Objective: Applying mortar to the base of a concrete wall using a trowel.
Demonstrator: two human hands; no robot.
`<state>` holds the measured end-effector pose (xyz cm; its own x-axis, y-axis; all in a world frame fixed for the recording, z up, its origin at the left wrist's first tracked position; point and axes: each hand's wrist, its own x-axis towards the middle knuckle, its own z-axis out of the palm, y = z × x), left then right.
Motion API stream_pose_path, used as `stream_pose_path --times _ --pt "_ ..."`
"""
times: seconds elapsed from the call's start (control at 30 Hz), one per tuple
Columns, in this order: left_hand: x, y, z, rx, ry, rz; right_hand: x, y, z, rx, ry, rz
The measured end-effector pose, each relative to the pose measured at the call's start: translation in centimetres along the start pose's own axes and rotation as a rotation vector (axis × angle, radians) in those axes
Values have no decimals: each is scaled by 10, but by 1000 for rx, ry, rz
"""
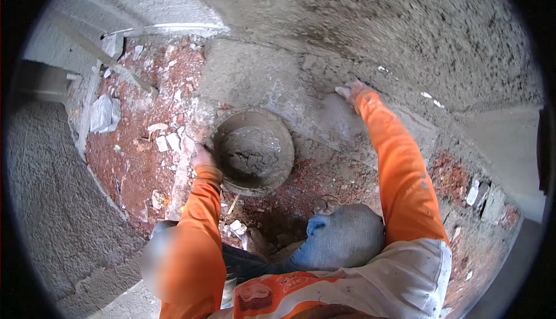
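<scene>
A round basin stands on the rubble floor in front of me, coated in grey and partly filled with wet mortar. My left hand is at its left rim, closed on the edge, though the fingertips are partly hidden. With the arm stretched far forward, my right hand is low over a grey mortar strip by the wall's foot. Its fingers are closed around what looks like a trowel; a smooth grey blade shows below the hand, blurred against mortar of the same colour.
A rough plastered wall rises beyond my right hand. Reddish soil with white rubble lies to the left, where a wooden pole leans and a pale block sits. My bent knee is near the basin.
</scene>
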<state>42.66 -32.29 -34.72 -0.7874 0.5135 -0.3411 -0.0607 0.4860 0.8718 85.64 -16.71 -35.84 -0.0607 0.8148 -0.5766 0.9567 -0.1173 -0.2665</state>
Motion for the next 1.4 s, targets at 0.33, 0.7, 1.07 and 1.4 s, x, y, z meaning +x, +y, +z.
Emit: stream_pose_path --times 0.33,0.7,1.07,1.4 --pt "28 -22 0 204 161 26 -97 -52 51 37 602 -443" --pt "-7 -6 -17 192 -67 -50 -27 -180 9 336 213 -647" --pt "-67 -67 -74 345 181 344 170 -439 91 -29 413 -1032" --pt "-67 -38 -68 486 204 253 138 -336 20 701 -49 -167"
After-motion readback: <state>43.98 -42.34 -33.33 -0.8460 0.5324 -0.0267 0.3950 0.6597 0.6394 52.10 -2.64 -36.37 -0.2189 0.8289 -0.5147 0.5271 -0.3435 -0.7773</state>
